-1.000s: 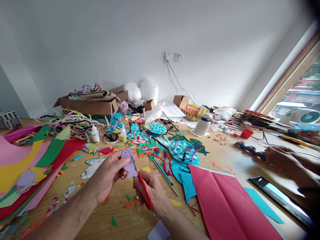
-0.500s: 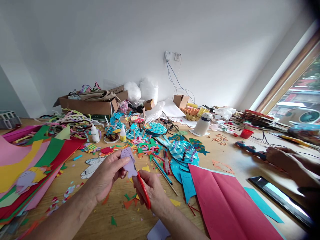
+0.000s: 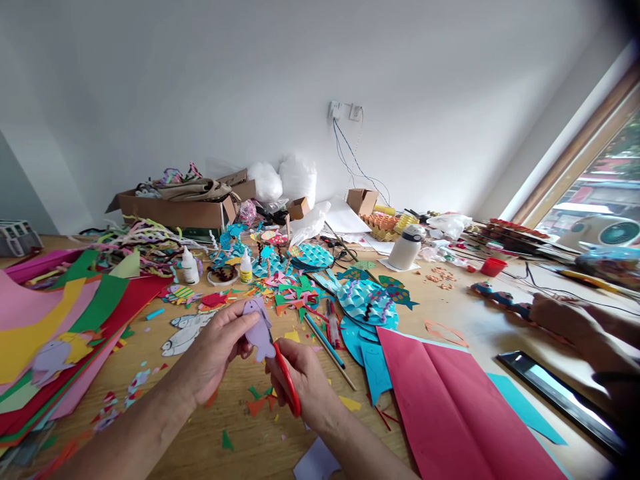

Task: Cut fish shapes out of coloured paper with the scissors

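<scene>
**Taking Shape in Purple Paper**

Pinching a purple paper fish (image 3: 259, 331) in the left hand (image 3: 215, 353), between seven and eight o'clock, and gripping red-handled scissors (image 3: 292, 392) in the right hand (image 3: 313, 383), near half past six. Showing head, body and tail already formed, with perhaps only trimming left along the right edge, beside the blades. Also showing a purple cut-out (image 3: 50, 357) on coloured sheets (image 3: 107, 300) toward eight o'clock
</scene>
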`<state>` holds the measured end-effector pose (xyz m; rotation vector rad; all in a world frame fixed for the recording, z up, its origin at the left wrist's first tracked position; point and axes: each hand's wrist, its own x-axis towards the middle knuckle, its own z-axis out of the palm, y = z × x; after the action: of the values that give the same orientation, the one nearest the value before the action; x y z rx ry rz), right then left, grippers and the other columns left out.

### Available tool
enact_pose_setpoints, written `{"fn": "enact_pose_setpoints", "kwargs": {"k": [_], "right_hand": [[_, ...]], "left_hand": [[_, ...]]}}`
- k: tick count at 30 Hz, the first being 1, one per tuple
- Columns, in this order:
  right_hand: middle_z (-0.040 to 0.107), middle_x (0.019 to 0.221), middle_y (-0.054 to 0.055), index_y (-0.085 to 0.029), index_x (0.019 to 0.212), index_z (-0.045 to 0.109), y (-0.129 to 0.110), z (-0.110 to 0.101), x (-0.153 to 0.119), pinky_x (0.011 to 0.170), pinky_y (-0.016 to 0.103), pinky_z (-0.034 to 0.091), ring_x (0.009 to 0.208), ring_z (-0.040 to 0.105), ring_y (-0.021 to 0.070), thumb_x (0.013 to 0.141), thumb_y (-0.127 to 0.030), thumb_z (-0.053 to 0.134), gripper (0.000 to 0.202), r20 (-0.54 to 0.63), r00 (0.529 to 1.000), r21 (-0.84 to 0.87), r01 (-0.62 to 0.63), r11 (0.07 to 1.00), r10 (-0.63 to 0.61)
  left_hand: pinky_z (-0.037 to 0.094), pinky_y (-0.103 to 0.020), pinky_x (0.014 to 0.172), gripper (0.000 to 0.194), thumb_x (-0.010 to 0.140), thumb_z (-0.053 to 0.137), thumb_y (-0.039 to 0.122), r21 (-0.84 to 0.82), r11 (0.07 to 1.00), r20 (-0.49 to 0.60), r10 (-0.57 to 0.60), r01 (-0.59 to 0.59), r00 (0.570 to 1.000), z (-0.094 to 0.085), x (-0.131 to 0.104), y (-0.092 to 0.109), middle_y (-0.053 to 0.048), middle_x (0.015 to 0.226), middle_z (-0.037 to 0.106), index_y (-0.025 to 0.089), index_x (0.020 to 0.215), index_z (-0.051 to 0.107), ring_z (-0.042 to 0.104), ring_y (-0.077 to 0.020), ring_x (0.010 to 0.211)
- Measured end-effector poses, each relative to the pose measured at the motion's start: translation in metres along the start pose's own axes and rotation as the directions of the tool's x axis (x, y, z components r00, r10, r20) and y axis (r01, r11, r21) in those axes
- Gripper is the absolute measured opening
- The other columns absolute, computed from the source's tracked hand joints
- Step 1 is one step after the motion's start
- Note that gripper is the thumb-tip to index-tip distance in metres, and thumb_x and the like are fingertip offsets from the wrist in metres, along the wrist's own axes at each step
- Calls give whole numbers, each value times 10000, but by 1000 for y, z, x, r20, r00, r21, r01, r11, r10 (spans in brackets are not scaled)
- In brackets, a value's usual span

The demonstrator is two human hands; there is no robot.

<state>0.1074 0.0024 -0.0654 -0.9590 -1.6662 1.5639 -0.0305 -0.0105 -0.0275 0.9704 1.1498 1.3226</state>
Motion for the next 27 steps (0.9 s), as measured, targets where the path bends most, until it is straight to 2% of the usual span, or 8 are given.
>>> {"fn": "enact_pose_setpoints", "kwargs": {"k": [5, 15, 27], "right_hand": [[341, 438, -78, -192, 586, 396, 1, -1, -1, 383, 180, 251, 394, 328, 63, 776, -509, 488, 381, -13, 1000, -55, -8, 998, 7], [284, 461, -69, -192, 548, 371, 3, -2, 1, 420, 208, 196, 440, 287, 71, 771, -540, 495, 432, -47, 997, -152, 58, 987, -66], [322, 464, -67, -186, 568, 400, 4, -2, 2, 416, 196, 212, 435, 311, 69, 784, -434, 487, 340, -33, 998, -118, 52, 992, -56]], "left_hand": [[363, -174, 438, 171, 674, 660, 302, -6, 1000, -15, -7, 7, 1000, 1, -1, 1, 47, 550, 536, 170, 772, 616, 431, -72, 466], [356, -167, 428, 176, 674, 660, 304, -4, 1000, -9, -6, 6, 1000, -1, 1, -1, 49, 545, 532, 171, 780, 616, 425, -68, 462], [355, -166, 434, 152, 698, 641, 306, 20, 1000, 7, -3, 3, 1000, -2, 0, -1, 51, 540, 526, 171, 751, 595, 415, -70, 470]]}}
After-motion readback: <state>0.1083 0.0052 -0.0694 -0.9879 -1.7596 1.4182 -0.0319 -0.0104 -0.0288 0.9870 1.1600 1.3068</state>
